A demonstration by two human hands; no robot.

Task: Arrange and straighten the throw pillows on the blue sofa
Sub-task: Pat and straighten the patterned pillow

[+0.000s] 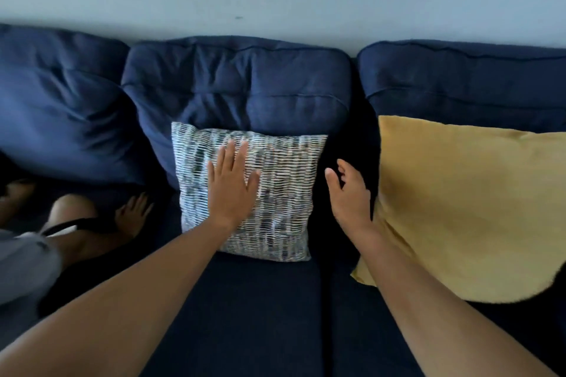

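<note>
A: In the head view, where is the patterned pillow (249, 193)?

B: It leans upright against the middle back cushion (239, 79) of the blue sofa (260, 315), its lower edge on the seat. It sits a little crooked, with the bottom right corner reaching furthest forward.

A: And the left hand (232, 187)?

B: Flat on the pillow's face, left of its centre. The fingers (242, 153) are spread and straight, pointing up toward the backrest. Palm pressed on the fabric, nothing gripped.

A: The right hand (349, 193)?

B: Just beside the pillow's right edge, in the dark gap between it and the yellow pillow (471, 211). It is open, thumb apart from the loosely curved fingers, holding nothing. Whether it touches either pillow I cannot tell; the wrist overlaps the yellow one's left edge.

A: How does the yellow pillow lie?

B: It rests against the right back cushion (465, 82), larger in view than the patterned one, and runs out of the frame on the right. Its lower left corner reaches forward onto the seat, near the right forearm.

A: Anything else on the sofa?

B: At the left, below the left back cushion (61, 107), another person (73, 223) sits on the seat; a knee and a hand show.
</note>
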